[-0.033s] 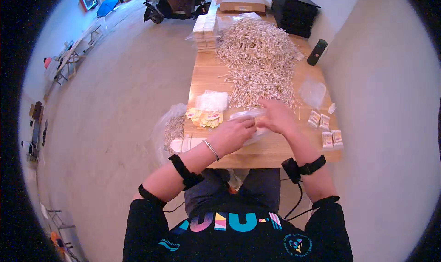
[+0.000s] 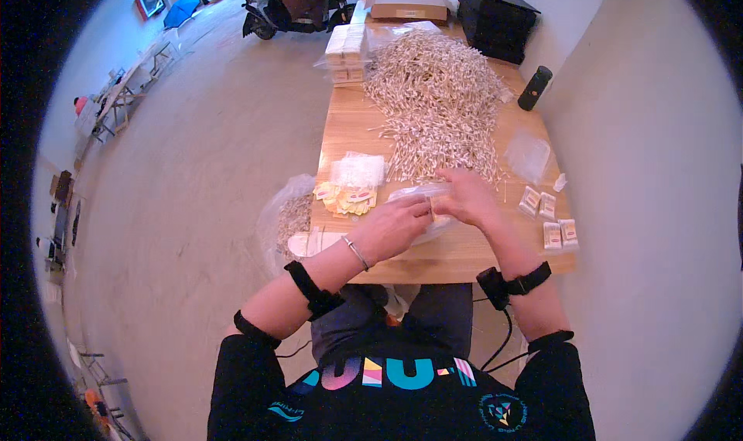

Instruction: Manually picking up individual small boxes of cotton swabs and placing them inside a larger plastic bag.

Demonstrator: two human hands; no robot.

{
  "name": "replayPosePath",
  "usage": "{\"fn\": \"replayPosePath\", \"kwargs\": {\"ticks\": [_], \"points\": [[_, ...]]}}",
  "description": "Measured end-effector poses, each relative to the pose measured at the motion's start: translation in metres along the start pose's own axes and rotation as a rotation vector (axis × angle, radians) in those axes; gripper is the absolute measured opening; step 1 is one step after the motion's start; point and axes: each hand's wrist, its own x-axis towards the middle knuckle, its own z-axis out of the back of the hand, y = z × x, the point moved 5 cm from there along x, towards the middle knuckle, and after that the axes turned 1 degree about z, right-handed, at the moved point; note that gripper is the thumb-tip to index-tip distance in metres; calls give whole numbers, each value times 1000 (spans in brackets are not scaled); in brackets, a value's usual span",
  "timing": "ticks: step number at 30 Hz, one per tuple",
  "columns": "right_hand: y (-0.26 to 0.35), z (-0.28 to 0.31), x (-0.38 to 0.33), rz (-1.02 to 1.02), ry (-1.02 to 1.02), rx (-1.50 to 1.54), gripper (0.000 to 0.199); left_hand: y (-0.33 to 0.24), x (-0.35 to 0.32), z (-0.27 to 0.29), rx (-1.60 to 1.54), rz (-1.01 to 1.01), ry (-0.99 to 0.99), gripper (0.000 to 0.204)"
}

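Observation:
My left hand (image 2: 393,226) and my right hand (image 2: 468,197) meet over a clear plastic bag (image 2: 422,189) near the table's front edge. The left fingers are bent and closed at the bag. My right thumb presses in from the other side, while the right forefinger arches above. Something small and pale yellow shows between the fingertips, mostly hidden. Just beyond the hands spreads a large heap of cotton swabs (image 2: 437,93). Left of the bag lie loose yellow-and-white cards (image 2: 344,199) and a stack of small clear bags (image 2: 358,170).
Several filled swab packs (image 2: 551,236) lie at the right edge of the table (image 2: 348,131). Farther back are wrapped packs (image 2: 346,50), a dark bottle (image 2: 534,89), a black box (image 2: 495,19) and an open carton (image 2: 408,6). A large swab-filled bag (image 2: 290,220) stands left of the table.

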Motion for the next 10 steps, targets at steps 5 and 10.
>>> {"fn": "replayPosePath", "kwargs": {"ticks": [5, 10], "points": [[-6, 1, -2, 202, -80, 13, 39, 0, -22, 40, 76, 10, -426, 41], [2, 10, 2, 315, -200, 176, 26, 36, -46, 38, -448, 480, -405, 61]]}}
